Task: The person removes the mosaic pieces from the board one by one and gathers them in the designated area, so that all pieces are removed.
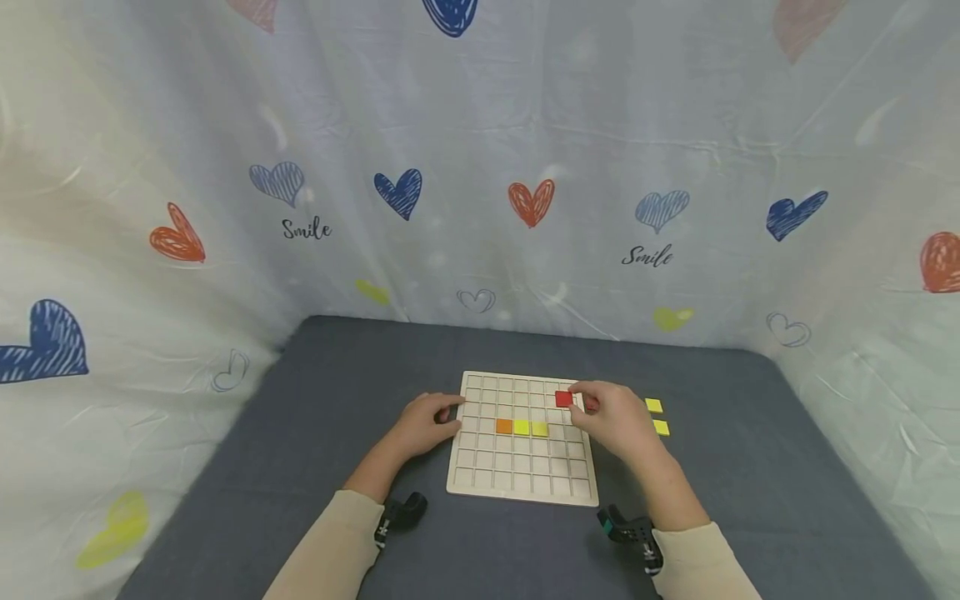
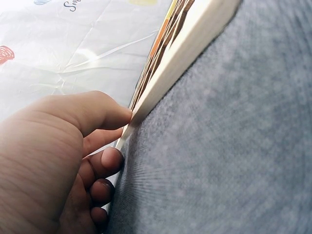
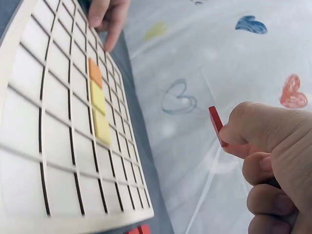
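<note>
A square red tile (image 1: 563, 399) is pinched between thumb and fingers of my right hand (image 1: 622, 417). The right wrist view shows that red tile (image 3: 215, 124) tilted and raised off the pale wooden grid board (image 1: 517, 483), near its far right corner. At the board's left edge, my left hand (image 1: 422, 425) touches the rim with thumb and fingertip, its other fingers loosely bent. One orange tile (image 1: 504, 426) and two yellow tiles (image 1: 530, 427) sit side by side in one row of the grid.
Two loose yellow tiles (image 1: 657, 417) lie right of the board, beyond my right hand. More red tiles (image 3: 137, 230) show beside the board, partly hidden. A dark grey cloth (image 1: 360, 358) covers the table, and a heart-printed curtain (image 1: 465, 142) hangs behind.
</note>
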Demonstrator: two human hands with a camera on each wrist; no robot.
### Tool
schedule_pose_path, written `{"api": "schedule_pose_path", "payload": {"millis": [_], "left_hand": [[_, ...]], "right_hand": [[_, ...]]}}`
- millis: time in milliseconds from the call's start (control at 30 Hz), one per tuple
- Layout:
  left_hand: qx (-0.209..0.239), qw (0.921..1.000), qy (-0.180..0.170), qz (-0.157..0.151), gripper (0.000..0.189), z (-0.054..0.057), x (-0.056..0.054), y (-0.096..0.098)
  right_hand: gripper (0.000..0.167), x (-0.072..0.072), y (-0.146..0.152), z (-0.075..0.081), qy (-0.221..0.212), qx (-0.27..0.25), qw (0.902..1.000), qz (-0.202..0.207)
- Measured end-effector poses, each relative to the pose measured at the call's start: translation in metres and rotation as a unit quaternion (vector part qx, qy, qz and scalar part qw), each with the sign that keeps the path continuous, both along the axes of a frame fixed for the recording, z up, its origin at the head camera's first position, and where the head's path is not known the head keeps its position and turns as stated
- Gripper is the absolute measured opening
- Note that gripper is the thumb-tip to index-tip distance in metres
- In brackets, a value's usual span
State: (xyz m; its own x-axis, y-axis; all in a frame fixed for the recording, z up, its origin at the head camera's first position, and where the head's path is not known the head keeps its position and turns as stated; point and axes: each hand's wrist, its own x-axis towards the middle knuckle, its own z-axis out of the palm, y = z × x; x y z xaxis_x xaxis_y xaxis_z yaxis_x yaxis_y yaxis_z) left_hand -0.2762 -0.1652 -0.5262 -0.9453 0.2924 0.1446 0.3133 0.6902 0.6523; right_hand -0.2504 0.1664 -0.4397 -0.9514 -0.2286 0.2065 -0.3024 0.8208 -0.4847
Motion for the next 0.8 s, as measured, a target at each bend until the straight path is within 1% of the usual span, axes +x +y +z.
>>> {"api": "schedule_pose_path", "payload": {"millis": [167,233,333,500,667,800], "left_hand": [[-0.004,1.0,0.003,-0.002,0.042,0.0,0.0,0.0],[-0.006,1.0,0.003,-0.001,0.042,0.0,0.0,0.0],[-0.008,1.0,0.004,-0.001,0.042,0.001,0.0,0.0],[-0.008,0.9999,0.008,0.001,0.042,0.0,0.0,0.0],[-0.008,0.9999,0.008,0.003,0.041,-0.001,0.0,0.0],[-0.006,1.0,0.006,0.001,0.041,-0.001,0.0,0.0]], "right_hand": [[0.031,0.001,0.022,-0.002,-0.001,-0.005,0.9998,-0.017],[0.031,0.002,0.029,-0.004,-0.009,-0.006,0.9996,-0.025],[0.032,0.003,0.039,-0.007,-0.019,0.002,0.9992,-0.034],[0.035,0.005,0.051,-0.016,-0.018,0.03,0.9985,-0.041],[0.033,0.007,0.06,-0.027,-0.032,0.053,0.9974,-0.037],[0.029,0.008,0.066,-0.035,-0.034,0.064,0.9971,-0.022]]}}
